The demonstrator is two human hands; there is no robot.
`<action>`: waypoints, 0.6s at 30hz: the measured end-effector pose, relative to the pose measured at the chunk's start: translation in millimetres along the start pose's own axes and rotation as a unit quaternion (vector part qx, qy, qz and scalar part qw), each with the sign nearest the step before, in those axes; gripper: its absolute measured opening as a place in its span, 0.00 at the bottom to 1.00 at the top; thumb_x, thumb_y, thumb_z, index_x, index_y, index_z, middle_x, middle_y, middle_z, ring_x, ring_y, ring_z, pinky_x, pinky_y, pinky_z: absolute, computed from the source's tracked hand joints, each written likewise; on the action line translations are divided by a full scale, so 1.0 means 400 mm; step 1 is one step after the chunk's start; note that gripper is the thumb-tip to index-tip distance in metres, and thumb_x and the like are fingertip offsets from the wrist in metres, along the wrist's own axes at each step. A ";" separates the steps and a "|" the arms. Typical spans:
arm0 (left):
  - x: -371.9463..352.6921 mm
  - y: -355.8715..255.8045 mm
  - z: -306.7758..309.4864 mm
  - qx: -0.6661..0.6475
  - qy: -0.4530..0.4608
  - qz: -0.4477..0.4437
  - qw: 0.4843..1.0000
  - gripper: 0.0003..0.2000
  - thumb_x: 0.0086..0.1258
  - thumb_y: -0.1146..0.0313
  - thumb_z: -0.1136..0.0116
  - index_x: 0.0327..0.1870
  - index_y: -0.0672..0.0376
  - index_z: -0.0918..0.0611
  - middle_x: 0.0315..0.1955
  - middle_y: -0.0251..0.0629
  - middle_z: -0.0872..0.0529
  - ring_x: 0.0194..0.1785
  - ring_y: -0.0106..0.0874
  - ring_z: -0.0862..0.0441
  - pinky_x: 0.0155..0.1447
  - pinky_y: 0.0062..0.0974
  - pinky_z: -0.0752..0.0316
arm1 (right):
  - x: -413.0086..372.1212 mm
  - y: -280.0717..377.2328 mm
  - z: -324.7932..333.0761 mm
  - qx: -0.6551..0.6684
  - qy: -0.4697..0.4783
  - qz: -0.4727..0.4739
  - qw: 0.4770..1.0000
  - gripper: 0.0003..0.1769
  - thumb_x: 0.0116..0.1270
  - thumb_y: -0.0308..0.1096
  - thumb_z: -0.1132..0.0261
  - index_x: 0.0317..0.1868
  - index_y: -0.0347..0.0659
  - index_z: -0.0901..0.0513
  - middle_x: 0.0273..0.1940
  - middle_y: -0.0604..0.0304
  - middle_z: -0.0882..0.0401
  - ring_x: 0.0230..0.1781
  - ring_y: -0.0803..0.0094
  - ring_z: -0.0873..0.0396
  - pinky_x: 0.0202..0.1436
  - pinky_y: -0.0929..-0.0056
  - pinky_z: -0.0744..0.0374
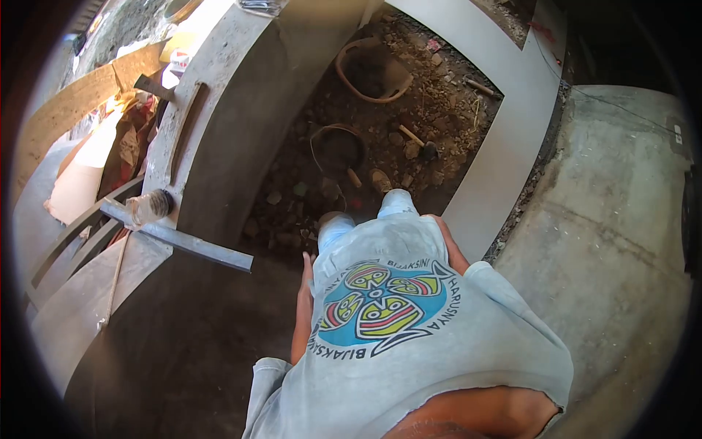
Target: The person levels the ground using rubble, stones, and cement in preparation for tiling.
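My left hand (306, 266) hangs beside my left thigh, seen edge-on with straight fingers and nothing visible in it. On the other side, my right forearm (451, 247) runs down past the printed grey shirt (439, 340), and the hand at its end is hidden. Beyond my knees, on rubble-strewn soil, stands a dark bucket (338, 148) with a thin wire handle. A hammer (413, 136) with a pale wooden handle and dark head lies to its right. Farther off is a round basin (371, 72) with a brownish rim. Neither hand touches these things.
A grey wall ledge (208, 95) on the left carries a wooden strip (184, 135). A metal bar (186, 238) juts across that ledge toward me, beside a clear plastic-wrapped container (150, 207). On the right are a pale border (486, 175) and a concrete slab (614, 190).
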State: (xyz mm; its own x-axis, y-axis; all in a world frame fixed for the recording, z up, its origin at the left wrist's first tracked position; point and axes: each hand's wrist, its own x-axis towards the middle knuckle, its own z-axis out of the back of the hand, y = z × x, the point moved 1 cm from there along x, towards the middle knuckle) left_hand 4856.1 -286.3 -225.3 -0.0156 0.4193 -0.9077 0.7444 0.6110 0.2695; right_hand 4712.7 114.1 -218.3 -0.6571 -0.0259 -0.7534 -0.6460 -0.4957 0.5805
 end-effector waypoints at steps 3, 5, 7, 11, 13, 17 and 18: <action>0.011 -0.064 -0.094 0.018 -0.044 -0.040 0.998 0.38 0.71 0.42 0.54 0.71 0.64 0.39 0.71 0.49 0.40 0.74 0.39 0.44 0.74 0.31 0.48 | 0.007 -0.018 -0.007 0.022 0.039 -0.046 0.998 0.22 0.62 0.48 0.37 0.45 0.36 0.18 0.44 0.49 0.17 0.44 0.61 0.20 0.50 0.67 0.24; 0.030 -0.097 -0.087 0.129 -0.093 -0.129 0.979 0.37 0.71 0.42 0.54 0.72 0.60 0.41 0.71 0.46 0.39 0.73 0.39 0.43 0.73 0.35 0.46 | 0.030 -0.043 -0.018 0.013 0.047 -0.074 0.996 0.23 0.62 0.49 0.37 0.45 0.36 0.18 0.44 0.49 0.17 0.45 0.60 0.19 0.50 0.67 0.24; 0.077 -0.129 -0.098 0.243 -0.132 -0.214 0.937 0.36 0.72 0.43 0.55 0.74 0.56 0.43 0.71 0.43 0.39 0.72 0.40 0.42 0.71 0.39 0.43 | 0.078 -0.057 -0.033 -0.034 0.037 -0.113 0.992 0.24 0.61 0.49 0.36 0.45 0.36 0.18 0.45 0.48 0.17 0.46 0.59 0.19 0.51 0.67 0.24; 0.047 -0.237 -0.184 0.205 -0.215 -0.215 0.930 0.33 0.72 0.47 0.50 0.73 0.51 0.43 0.64 0.40 0.31 0.62 0.37 0.29 0.63 0.39 0.36 | 0.092 0.044 -0.045 -0.219 -0.046 -0.224 0.948 0.32 0.57 0.54 0.35 0.55 0.38 0.21 0.54 0.45 0.21 0.57 0.51 0.23 0.61 0.61 0.27; 0.079 -0.304 -0.218 0.189 -0.234 -0.253 0.920 0.34 0.71 0.48 0.49 0.73 0.56 0.43 0.67 0.42 0.33 0.63 0.37 0.29 0.63 0.35 0.36 | 0.102 0.007 -0.042 -0.241 -0.072 -0.199 0.947 0.34 0.55 0.53 0.33 0.56 0.37 0.22 0.55 0.46 0.22 0.58 0.52 0.24 0.60 0.61 0.27; 0.301 -0.482 -0.157 0.305 -0.240 -0.381 0.839 0.36 0.71 0.50 0.46 0.72 0.63 0.45 0.63 0.49 0.29 0.62 0.38 0.28 0.62 0.35 0.34 | 0.151 -0.115 -0.041 -0.282 -0.066 -0.246 0.925 0.33 0.55 0.46 0.33 0.61 0.43 0.27 0.57 0.47 0.23 0.60 0.51 0.26 0.62 0.56 0.29; 0.344 -0.537 -0.161 0.345 -0.278 -0.405 0.800 0.37 0.71 0.51 0.45 0.72 0.65 0.45 0.62 0.50 0.28 0.62 0.39 0.28 0.63 0.35 0.34 | 0.170 -0.151 -0.047 -0.292 -0.058 -0.264 0.917 0.33 0.56 0.43 0.34 0.62 0.45 0.28 0.57 0.47 0.24 0.60 0.51 0.27 0.63 0.54 0.30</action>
State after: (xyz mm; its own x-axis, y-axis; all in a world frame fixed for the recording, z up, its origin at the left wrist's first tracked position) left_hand 4651.2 -316.6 -387.6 -0.5227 -0.4064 -0.7494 0.8346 -0.0646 -0.5471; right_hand 4714.4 126.2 -310.4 -0.3708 0.4270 -0.8247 -0.5894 -0.7945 -0.1464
